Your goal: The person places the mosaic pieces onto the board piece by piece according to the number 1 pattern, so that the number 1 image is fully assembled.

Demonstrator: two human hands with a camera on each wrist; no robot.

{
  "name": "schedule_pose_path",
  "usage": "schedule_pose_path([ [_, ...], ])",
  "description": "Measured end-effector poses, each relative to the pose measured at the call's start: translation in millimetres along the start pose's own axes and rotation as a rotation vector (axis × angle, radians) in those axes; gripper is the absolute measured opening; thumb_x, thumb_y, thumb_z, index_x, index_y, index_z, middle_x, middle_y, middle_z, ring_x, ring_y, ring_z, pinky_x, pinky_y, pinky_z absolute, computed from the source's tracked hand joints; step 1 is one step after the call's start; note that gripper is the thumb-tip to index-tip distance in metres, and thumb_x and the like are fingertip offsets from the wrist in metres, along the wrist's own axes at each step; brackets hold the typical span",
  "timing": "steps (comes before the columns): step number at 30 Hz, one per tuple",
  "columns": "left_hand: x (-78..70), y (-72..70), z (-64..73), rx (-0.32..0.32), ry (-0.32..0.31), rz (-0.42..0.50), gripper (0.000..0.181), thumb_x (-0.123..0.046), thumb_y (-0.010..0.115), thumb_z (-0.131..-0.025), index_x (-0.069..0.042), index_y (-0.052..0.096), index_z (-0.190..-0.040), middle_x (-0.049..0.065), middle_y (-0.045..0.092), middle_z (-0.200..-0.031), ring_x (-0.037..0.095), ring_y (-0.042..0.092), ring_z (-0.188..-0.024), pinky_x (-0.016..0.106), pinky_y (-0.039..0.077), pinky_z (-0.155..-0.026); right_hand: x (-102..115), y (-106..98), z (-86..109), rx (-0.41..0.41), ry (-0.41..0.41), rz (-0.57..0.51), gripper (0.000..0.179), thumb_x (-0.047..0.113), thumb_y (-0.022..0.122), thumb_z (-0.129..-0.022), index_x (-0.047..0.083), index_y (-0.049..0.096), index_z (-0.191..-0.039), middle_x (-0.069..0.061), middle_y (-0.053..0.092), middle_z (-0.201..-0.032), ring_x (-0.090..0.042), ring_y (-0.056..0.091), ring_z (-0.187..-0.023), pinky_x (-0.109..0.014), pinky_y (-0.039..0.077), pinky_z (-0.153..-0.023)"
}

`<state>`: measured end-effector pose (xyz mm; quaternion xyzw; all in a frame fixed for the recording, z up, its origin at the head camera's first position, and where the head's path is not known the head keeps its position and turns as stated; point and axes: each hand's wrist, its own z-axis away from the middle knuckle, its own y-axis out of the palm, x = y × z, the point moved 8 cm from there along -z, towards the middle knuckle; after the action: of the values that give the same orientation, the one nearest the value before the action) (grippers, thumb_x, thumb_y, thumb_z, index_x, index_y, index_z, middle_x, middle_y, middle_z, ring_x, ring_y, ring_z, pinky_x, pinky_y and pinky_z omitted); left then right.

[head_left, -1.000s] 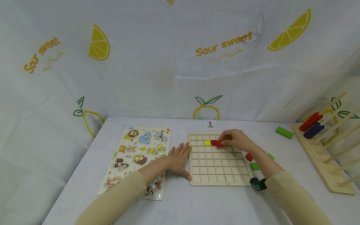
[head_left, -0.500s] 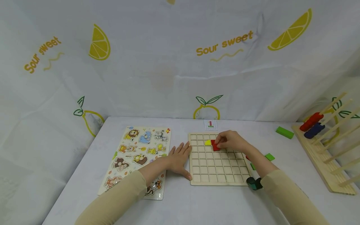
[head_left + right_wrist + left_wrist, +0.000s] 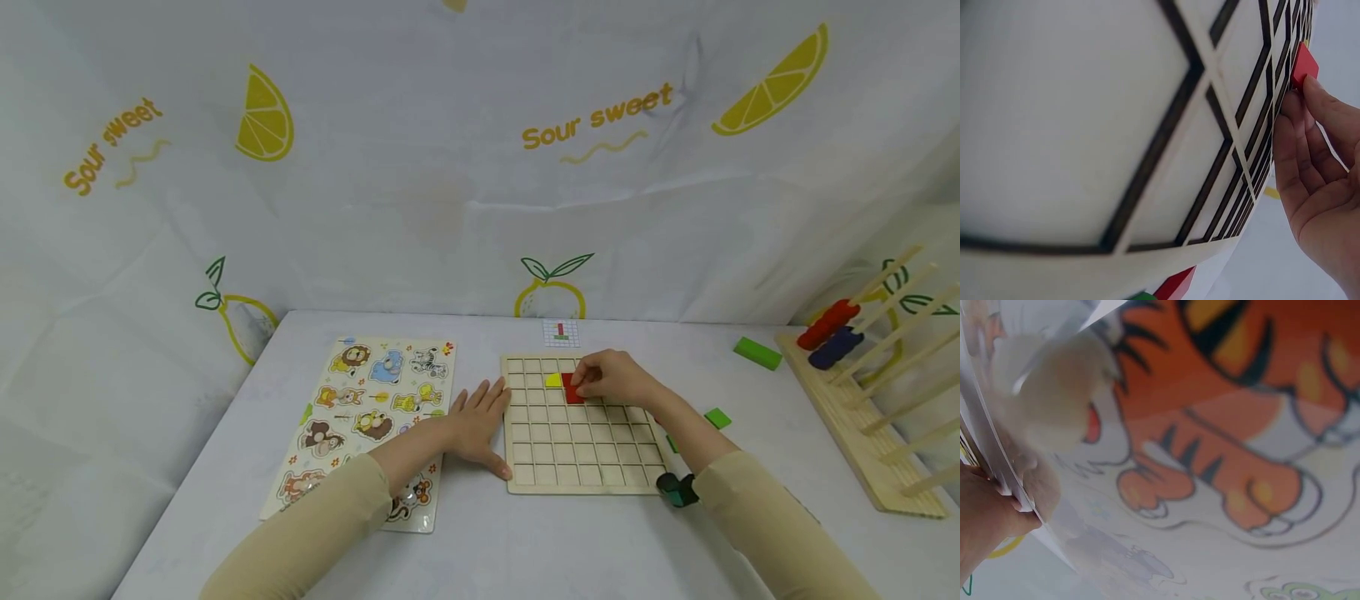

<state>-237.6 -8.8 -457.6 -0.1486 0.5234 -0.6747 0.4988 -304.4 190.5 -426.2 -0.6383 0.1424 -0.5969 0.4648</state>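
Note:
In the head view, a wooden grid board [image 3: 585, 490] lies on the table. My left hand [image 3: 474, 427] lies flat with spread fingers, touching the board's left edge. Thumb and fingers of my right hand [image 3: 618, 379] pinch a red square tile [image 3: 1304, 65] at the board's upper middle. From above, the red tiles [image 3: 573, 389] merge into one patch about two cells tall, partly behind my fingertips. Left of this patch sits a yellow rounded piece [image 3: 553, 381]. A small card [image 3: 561, 333] with a coloured grid pattern lies behind the board.
An animal puzzle board [image 3: 360, 400] lies under my left forearm. Right of the grid board are green tiles [image 3: 717, 417] and a dark green object [image 3: 677, 490] by my right wrist. Farther right are a green block [image 3: 757, 353] and a wooden peg rack [image 3: 862, 425].
My right hand has shifted slightly left with the red tile, from the right of the first red tile to the cell just below it. My left hand has stayed put.

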Motion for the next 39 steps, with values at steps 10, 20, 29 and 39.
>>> schedule_pose_path([
  [10,-0.1,-0.6,0.5,-0.009,0.000,-0.002,0.126,-0.061,0.078,-0.073,-0.010,0.002,-0.160,0.007,-0.009,-0.169,0.029,-0.006,-0.158,0.055,0.004,-0.127,0.7,0.0,-0.2,-0.021,-0.018,0.017,0.005,0.011,0.074,-0.086,0.006,0.072,-0.089,-0.004,0.074,-0.084,-0.011,0.060,-0.073,-0.028,0.049,-0.072],
  [20,0.1,-0.3,0.1,-0.009,-0.003,0.000,0.126,-0.062,0.078,-0.073,-0.011,0.002,-0.160,0.006,-0.010,-0.169,0.029,-0.007,-0.158,0.054,0.004,-0.127,0.1,1.1,0.1,-0.026,-0.006,0.031,0.008,0.013,0.075,-0.086,0.006,0.072,-0.087,-0.003,0.072,-0.082,-0.012,0.057,-0.072,-0.027,0.047,-0.071],
  [29,-0.7,-0.5,0.4,-0.005,-0.001,-0.003,0.126,-0.061,0.077,-0.073,-0.010,0.002,-0.160,0.006,-0.009,-0.169,0.029,-0.006,-0.158,0.054,0.004,-0.127,-0.4,0.7,1.2,-0.032,0.006,0.019,0.006,0.012,0.074,-0.087,0.006,0.072,-0.086,-0.005,0.074,-0.089,-0.013,0.057,-0.075,-0.028,0.048,-0.071],
  [39,0.0,0.5,-0.2,-0.005,-0.003,-0.002,0.126,-0.061,0.077,-0.073,-0.011,0.002,-0.160,0.006,-0.010,-0.169,0.029,-0.007,-0.158,0.054,0.004,-0.127,0.3,0.7,1.7,-0.034,0.000,0.019,0.007,0.013,0.075,-0.086,0.006,0.073,-0.087,-0.006,0.074,-0.090,-0.013,0.058,-0.078,-0.028,0.048,-0.072],
])
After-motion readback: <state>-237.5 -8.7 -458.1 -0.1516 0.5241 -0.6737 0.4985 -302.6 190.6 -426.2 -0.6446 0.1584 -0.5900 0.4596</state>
